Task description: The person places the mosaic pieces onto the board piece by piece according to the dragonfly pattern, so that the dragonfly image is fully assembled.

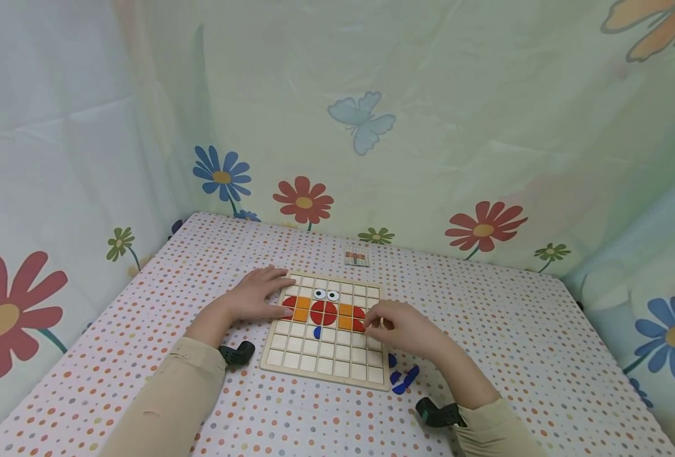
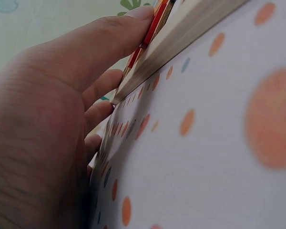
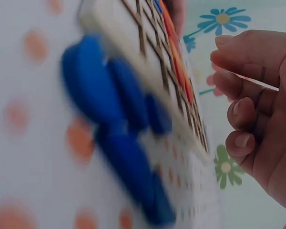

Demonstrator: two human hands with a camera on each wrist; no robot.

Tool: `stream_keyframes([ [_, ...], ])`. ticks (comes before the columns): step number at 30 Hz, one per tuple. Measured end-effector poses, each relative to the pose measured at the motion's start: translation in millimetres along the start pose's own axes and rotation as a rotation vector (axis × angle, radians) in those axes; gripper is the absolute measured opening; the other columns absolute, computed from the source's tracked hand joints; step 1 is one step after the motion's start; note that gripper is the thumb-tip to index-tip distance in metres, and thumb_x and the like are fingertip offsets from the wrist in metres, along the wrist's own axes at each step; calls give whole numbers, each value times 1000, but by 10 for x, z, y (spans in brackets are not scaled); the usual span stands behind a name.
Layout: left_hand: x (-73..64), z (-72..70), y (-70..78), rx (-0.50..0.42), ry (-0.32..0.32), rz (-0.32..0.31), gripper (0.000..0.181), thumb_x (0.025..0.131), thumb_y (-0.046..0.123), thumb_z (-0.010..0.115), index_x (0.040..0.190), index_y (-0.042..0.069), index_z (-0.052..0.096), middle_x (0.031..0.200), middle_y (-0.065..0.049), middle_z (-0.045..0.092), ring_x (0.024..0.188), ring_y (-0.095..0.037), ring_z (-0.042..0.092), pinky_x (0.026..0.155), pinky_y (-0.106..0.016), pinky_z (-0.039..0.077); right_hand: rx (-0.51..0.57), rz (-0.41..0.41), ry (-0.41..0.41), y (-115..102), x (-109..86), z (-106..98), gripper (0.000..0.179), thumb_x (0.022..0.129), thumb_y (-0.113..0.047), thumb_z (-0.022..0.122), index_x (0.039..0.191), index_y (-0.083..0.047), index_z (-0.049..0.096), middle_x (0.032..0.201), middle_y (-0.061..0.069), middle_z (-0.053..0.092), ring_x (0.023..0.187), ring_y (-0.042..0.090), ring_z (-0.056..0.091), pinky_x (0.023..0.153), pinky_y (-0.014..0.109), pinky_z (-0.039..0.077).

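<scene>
A wooden grid board lies on the dotted table. On it are a red circle of pieces, orange pieces on both sides, red curved pieces at the ends, two eye discs and a small blue piece. My left hand rests at the board's left edge, fingers extended, the thumb touching near a red piece. Over the right edge hovers my right hand, fingers loosely bent; the right wrist view shows nothing between thumb and fingers, apart from the board.
Several loose blue pieces lie beside the board's lower right corner, large and blurred in the right wrist view. Behind the board is a small pattern card. A flowered curtain hangs around the table. Black wrist devices sit by both cuffs.
</scene>
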State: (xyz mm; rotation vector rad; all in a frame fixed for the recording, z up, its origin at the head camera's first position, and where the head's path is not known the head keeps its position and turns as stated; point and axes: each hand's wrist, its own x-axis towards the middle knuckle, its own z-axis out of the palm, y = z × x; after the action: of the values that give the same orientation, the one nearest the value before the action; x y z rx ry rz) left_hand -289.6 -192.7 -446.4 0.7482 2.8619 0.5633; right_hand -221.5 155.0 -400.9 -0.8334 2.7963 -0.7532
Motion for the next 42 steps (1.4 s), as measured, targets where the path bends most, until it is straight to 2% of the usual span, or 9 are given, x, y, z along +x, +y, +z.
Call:
stream_keyframes([
  [6, 7, 20, -19, 8, 6, 6, 78, 86, 66, 60, 152, 29, 40, 163, -3, 27, 154, -34, 12, 124, -57, 10, 37, 27, -6, 232, -289, -56, 4, 94, -27, 68, 97, -25, 69, 85, -12, 59, 68, 7, 48, 58, 23, 45],
  [12, 1, 26, -13, 5, 8, 7, 78, 86, 66, 60, 152, 28, 41, 163, -4, 27, 154, -34, 13, 124, -59, 10, 84, 25, -20, 375, -440, -57, 6, 93, -28, 70, 98, -25, 69, 86, -9, 60, 70, 7, 50, 59, 23, 45],
  [20, -5, 15, -12, -7, -2, 0, 77, 86, 64, 61, 152, 29, 40, 163, -3, 26, 154, -34, 11, 124, -58, 10, 149, 44, -62, 414, -474, -24, 14, 91, -28, 72, 103, -22, 68, 89, -5, 61, 74, 7, 54, 63, 23, 49],
  [28, -12, -9, -14, -1, 2, -6, 78, 86, 64, 61, 152, 28, 40, 163, -4, 27, 154, -34, 11, 124, -57, 10, 115, 70, -88, 423, -456, 0, 17, 89, -34, 74, 103, -26, 67, 91, -8, 59, 79, 9, 51, 66, 24, 46],
  [42, 8, -2, 5, 2, 1, 3, 77, 87, 64, 61, 152, 28, 41, 163, -4, 28, 154, -35, 13, 124, -59, 11, 101, 13, -82, 451, -495, 66, 19, 88, -31, 76, 103, -25, 66, 91, -8, 59, 79, 9, 51, 67, 22, 46],
])
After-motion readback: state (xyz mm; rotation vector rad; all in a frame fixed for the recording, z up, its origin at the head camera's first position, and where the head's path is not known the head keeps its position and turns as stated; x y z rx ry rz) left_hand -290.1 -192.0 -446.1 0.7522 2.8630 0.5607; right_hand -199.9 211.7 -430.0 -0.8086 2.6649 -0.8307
